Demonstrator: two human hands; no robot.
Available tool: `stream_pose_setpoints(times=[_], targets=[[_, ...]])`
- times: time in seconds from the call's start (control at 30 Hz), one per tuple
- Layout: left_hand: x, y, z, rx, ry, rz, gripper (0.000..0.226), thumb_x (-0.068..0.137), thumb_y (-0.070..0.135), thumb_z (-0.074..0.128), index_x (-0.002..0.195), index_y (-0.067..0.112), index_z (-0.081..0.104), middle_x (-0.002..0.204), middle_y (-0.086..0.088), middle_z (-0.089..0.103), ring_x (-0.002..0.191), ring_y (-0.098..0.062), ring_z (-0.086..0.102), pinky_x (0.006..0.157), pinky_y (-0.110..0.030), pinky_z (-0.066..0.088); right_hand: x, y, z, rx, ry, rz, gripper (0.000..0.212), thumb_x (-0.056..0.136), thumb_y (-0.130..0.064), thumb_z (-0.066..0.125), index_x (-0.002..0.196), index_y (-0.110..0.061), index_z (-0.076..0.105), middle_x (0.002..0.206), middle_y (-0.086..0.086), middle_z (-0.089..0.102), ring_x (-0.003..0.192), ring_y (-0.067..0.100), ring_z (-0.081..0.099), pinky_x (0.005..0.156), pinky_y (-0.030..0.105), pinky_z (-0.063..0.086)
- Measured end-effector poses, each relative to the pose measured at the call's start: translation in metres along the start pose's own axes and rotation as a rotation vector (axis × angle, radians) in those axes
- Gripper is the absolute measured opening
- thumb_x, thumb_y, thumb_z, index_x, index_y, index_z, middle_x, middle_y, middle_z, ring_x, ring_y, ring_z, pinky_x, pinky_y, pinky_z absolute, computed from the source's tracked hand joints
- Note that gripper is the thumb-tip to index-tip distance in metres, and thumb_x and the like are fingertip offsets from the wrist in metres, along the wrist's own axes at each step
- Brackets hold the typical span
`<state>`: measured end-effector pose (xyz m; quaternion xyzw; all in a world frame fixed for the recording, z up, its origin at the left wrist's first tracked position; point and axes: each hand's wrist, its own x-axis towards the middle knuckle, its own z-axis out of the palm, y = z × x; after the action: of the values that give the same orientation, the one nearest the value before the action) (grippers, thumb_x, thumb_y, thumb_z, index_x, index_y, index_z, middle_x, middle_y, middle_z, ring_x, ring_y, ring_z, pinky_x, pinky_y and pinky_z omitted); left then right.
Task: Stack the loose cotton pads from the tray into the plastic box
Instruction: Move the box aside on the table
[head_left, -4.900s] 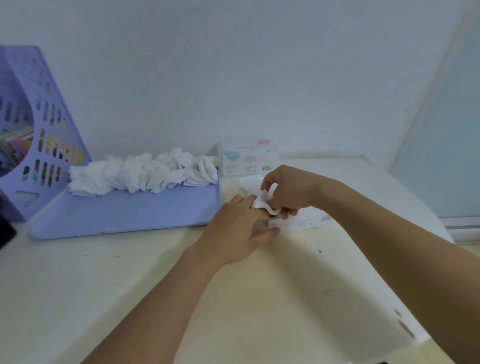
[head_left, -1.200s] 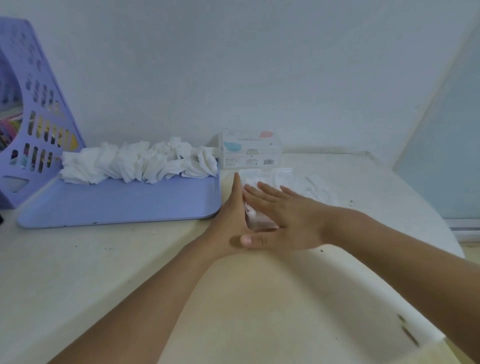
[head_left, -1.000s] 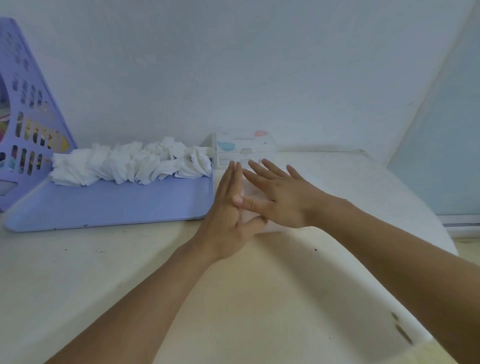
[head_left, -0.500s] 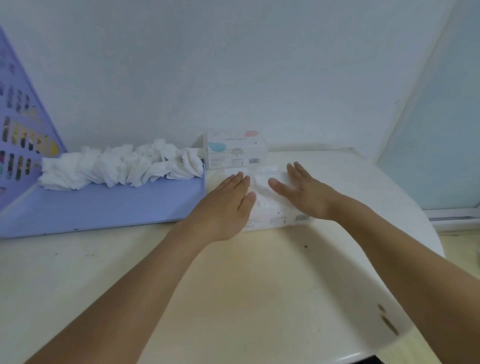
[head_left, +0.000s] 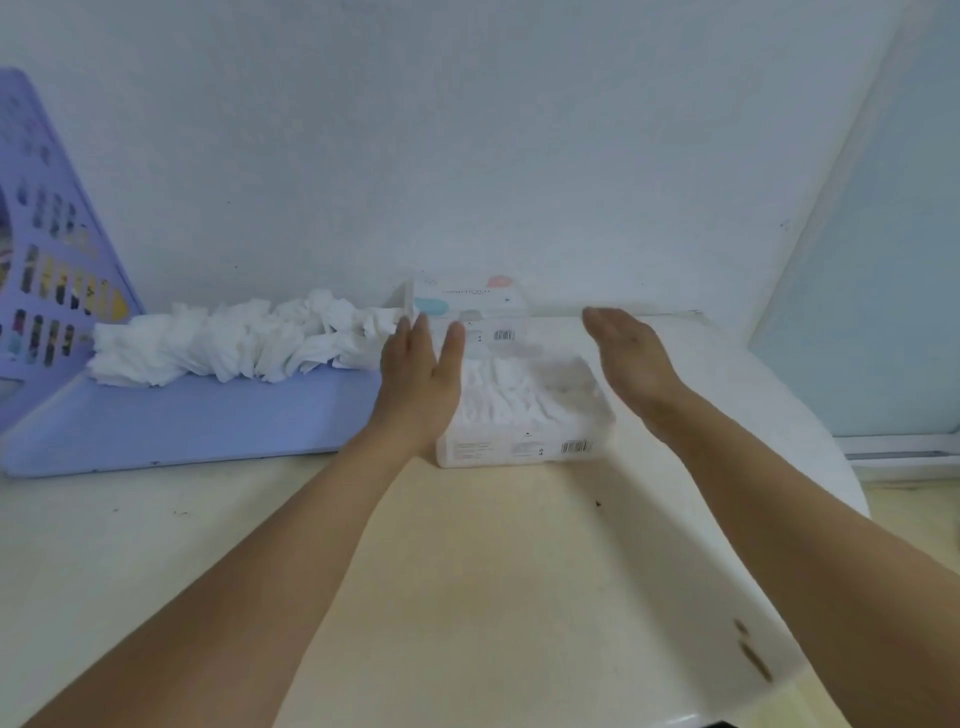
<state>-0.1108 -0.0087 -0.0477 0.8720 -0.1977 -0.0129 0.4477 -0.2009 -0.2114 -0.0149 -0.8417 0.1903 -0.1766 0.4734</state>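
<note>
Some cotton pads (head_left: 524, 392) already in plastic box (head_left: 519, 449) near tabletop middle; big pile (head_left: 234, 345) left along tray (head_left: 182, 415) back edge; left hand (head_left: 421, 379), right hand (head_left: 628, 353) flat, fingers straight, holding nothing; lots left

Two hands (head_left: 422, 370) (head_left: 626, 349) — two boxes (head_left: 524, 415) (head_left: 470, 312) — one tray (head_left: 182, 421)

Left hand (head_left: 421, 374) flat, fingers straight, at the left end of the box (head_left: 519, 415); contact cannot be confirmed. Right hand (head_left: 626, 353) flat, fingers straight, raised over the box's far right corner. The box sits on the table (head_left: 467, 571), lidless, with white pads (head_left: 514, 387) inside. Left of it lies a purple tray (head_left: 182, 421) bearing a loose row of pads (head_left: 234, 345) along its far edge. A second box (head_left: 470, 312) stands at the wall. Purple file rack (head_left: 47, 260) at far left.
</note>
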Motion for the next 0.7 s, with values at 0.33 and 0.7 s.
stream_pose_setpoints(times=[0.33,0.7], targets=[[-0.004,-0.012,0.003,-0.601,0.018,-0.223,0.036,0.101,0.01,0.042,0.12,0.034,0.06,0.122,-0.001,0.063,0.103,-0.018,0.061,0.093,-0.035,0.05,0.004,0.027,0.004,0.525,-0.258,0.233,0.034,0.098,-0.002,0.049,0.123,-0.018,0.064,0.11,0.008,0.073,0.093,0.025,0.068,0.083,0.036,0.054],[-0.07,-0.006,-0.036,-0.174,-0.318,0.155,0.073,0.069,0.063,0.07,0.138,0.043,0.054,0.164,0.013,0.025,0.151,-0.009,0.022,0.119,-0.035,0.027,-0.067,0.036,-0.027,0.106,-0.457,-0.251,0.05,0.094,-0.06,0.039,0.131,-0.038,0.065,0.157,-0.025,0.035,0.146,-0.006,0.025,0.118,0.035,0.025]])
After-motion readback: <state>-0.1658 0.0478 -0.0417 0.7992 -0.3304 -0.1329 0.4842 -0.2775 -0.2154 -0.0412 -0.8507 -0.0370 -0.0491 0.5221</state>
